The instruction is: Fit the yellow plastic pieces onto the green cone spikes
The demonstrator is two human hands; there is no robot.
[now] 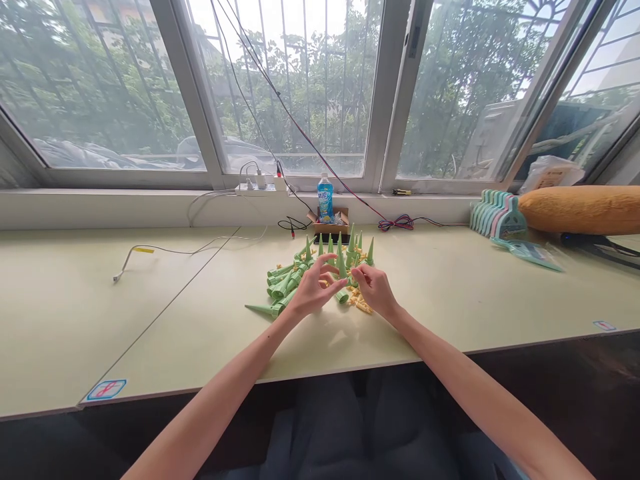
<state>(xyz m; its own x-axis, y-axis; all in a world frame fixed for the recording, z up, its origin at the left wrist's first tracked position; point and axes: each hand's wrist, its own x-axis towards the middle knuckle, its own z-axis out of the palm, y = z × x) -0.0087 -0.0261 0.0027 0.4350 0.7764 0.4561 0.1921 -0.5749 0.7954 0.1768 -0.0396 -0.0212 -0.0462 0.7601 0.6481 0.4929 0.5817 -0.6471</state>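
Note:
Several green cone-shaped pieces [284, 285] lie in a pile at the middle of the table, and more stand upright behind my hands. My left hand [316, 287] has its thumb and fingers curved around one upright green cone [341, 261], holding it above the table. Just right of that cone is my right hand [373, 288], its thumb and index finger pinched together; whatever is between them is too small to name. Small yellow pieces [360, 301] are heaped on the table under and beside my right hand.
Behind the pile, a blue bottle [325, 200] stands by a small cardboard box [341, 227]. A power strip [263, 189] sits on the window ledge. Cables run over the table's back and left. At the right are pastel dustpan-like items [500, 215] and an orange-brown cushion [583, 209].

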